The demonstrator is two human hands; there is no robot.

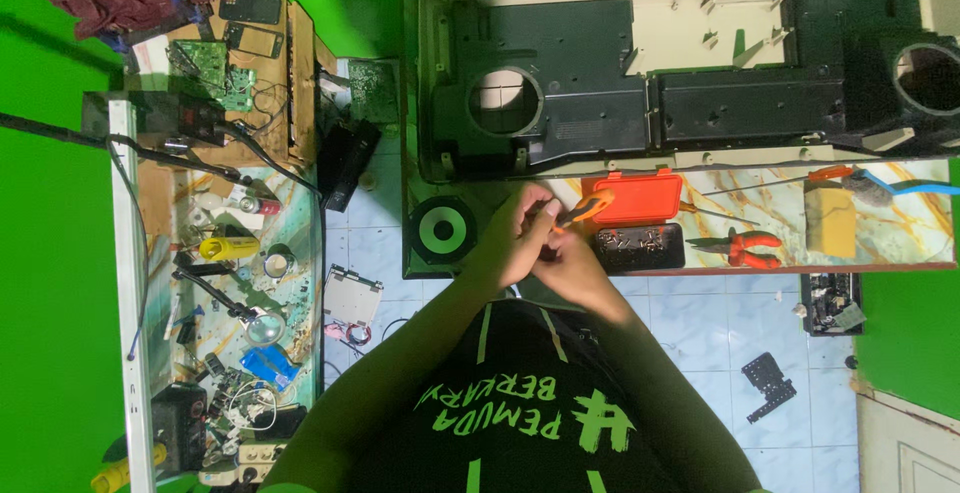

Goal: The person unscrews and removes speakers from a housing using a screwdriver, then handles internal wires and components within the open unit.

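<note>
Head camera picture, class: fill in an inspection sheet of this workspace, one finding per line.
Surface: marble-patterned board on a pale tiled floor.
Job's things: orange-handled tool held by both hands; orange case; tray of bits; opened speaker cabinet.
Clutter: pliers, loose speaker, side bench crowded with parts.
Grippers: left hand and right hand together on the tool.
Cables: black leads over the bench.
Surroundings: green walls.
</note>
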